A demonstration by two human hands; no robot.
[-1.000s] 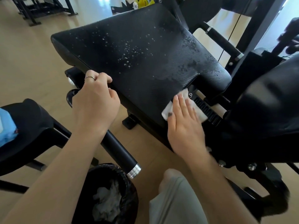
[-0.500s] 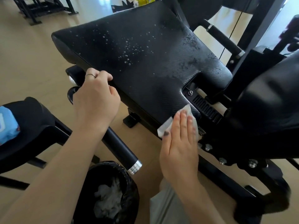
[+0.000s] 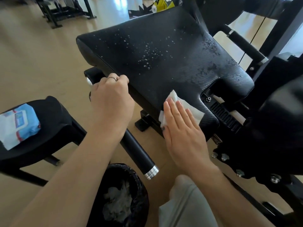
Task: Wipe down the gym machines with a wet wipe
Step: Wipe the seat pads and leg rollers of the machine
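A black padded machine seat [image 3: 164, 51] fills the middle of the view, speckled with small white droplets. Flat under my right hand [image 3: 182, 131] lies a white wet wipe [image 3: 188, 107], pressed with straight fingers onto the seat's near edge, left of the notch. My left hand [image 3: 111, 102] grips the seat's left side edge with curled fingers, a ring on one finger. A black handle bar [image 3: 139, 158] with a silver end cap runs below that hand.
A black bin [image 3: 121, 199] holding used white wipes stands on the floor at the bottom. A blue-and-white wipe packet [image 3: 16, 125] lies on a black pad at the left. Machine frame, adjustment rail [image 3: 224, 115] and bolts crowd the right. More gym frames stand far back.
My right hand slid with the wipe down off the seat's near edge, then back up and left onto the pad. The left hand kept its grip on the seat edge.
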